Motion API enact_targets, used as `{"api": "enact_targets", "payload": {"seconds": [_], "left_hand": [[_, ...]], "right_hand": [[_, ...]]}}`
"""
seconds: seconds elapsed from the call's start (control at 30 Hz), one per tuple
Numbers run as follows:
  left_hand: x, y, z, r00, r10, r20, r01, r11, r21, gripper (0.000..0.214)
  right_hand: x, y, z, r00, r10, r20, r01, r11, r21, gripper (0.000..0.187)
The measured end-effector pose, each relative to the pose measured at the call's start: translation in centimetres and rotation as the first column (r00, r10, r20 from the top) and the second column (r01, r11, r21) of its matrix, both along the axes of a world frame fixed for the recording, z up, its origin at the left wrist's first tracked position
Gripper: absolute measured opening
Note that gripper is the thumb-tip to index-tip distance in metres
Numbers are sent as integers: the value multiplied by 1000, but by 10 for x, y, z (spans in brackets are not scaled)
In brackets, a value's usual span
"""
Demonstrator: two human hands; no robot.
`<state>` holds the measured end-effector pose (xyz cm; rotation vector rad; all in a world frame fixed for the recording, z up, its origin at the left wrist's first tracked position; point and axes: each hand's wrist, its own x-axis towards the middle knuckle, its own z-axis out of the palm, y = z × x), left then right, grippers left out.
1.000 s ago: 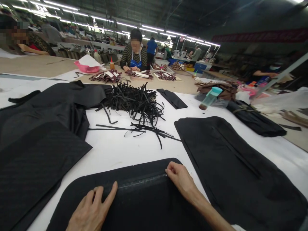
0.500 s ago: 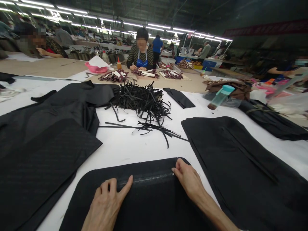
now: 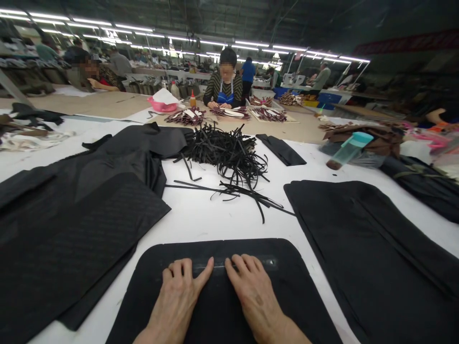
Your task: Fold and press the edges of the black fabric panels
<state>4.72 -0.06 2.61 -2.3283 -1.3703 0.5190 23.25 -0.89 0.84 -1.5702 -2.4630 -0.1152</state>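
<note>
A black rounded-corner fabric panel (image 3: 215,315) lies flat on the white table in front of me, with a pale shiny line across its upper part. On the left half of this line rests my left hand (image 3: 177,291), thumb stretched out and fingers bent against the panel. My right hand (image 3: 253,289) presses its fingertips on the line just right of the middle, fingers slightly apart. A small gap separates my left thumb from the right hand. Both hands touch the panel without gripping anything visible. The undersides of the fingers are hidden.
Black fabric pieces (image 3: 86,229) lie left, stacked black panels (image 3: 366,239) right. A heap of black strips (image 3: 225,150) is beyond, with loose strips nearer. A teal-lidded bottle (image 3: 349,150) lies at the right. Across the table a person (image 3: 225,86) sits by maroon pieces (image 3: 186,116).
My right hand has come from the panel's upper right corner to the middle, beside my left hand, and its pinched fingers have spread. The scene has shifted slightly right in view.
</note>
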Motion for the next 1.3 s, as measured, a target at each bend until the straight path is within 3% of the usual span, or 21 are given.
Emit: {"api": "enact_targets", "payload": {"seconds": [0.13,0.4,0.7,0.87,0.97,1.03,1.17,1.3], "left_hand": [[1,-2,2,997,12,72,-12,1000,8,72],[7,-1,-4,973,-22,232,16,999,30,70],[-28,1,-13,970,-90,227,93,996,-1,64],[-45,2,-7,965,46,256,-32,998,-60,54],[-38,6,5,952,140,271,-118,988,-96,45],[-23,9,11,943,106,316,-77,992,-104,46],[9,11,4,895,-83,438,181,966,-187,54],[17,9,-14,904,-132,408,209,966,-151,59]], "right_hand": [[7,-4,-7,998,14,57,-15,1000,22,46],[14,-9,-1,994,-53,93,54,998,-11,41],[10,-13,-3,988,-38,150,34,999,27,43],[4,-14,-4,981,-67,181,57,997,59,51],[-5,-13,-2,968,-92,232,83,995,48,59],[-10,-13,-1,959,-102,265,92,994,50,61],[-13,-14,-4,958,-106,266,92,994,65,59],[-1,-17,-9,981,-103,162,90,992,87,51]]}}
